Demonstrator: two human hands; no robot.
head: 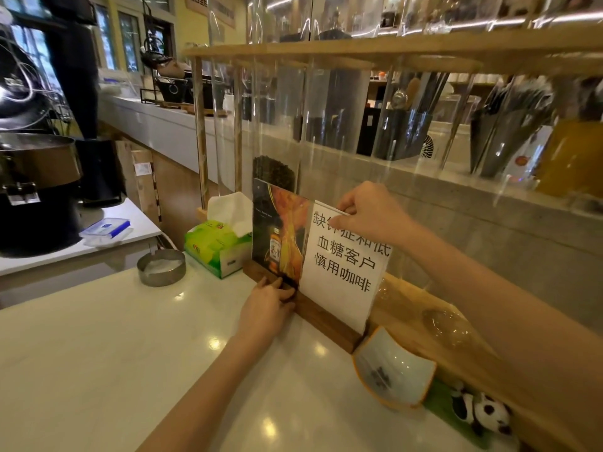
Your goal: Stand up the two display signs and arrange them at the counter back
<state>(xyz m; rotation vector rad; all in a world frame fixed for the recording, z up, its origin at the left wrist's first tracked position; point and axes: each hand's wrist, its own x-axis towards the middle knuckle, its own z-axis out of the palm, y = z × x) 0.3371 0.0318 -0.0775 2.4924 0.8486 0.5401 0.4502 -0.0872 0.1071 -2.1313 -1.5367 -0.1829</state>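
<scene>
A glossy white counter (114,347) fills the foreground, backed by a wooden ledge (434,340) and a row of tall clear tubes hung from a wooden shelf (391,48), behind which the room is seen only through reflections and blur. At the counter's back two display signs are seen upright and side by side. The dark poster sign (277,230), showing a bottle against orange, stands on the left in a wooden base; its lower right corner is covered by the white text sign (344,265), which overlaps it and stands in its own wooden base (329,316). The right hand (368,215) is closed on the top edge of the white text sign, pinching it between thumb and fingers, and part of the printed first line is hidden behind it. The left hand (266,308) is set low where the two bases meet, fingers curled against the wood (whether anything is truly gripped there cannot be told, as the fingertips are in shadow). Just left of the signs a green tissue box (215,247) and a round metal ashtray (161,267) are found; to the right a white and orange dish (393,370) rests by the base, and a panda toy (483,412) is partly blurred near the frame's edge.
</scene>
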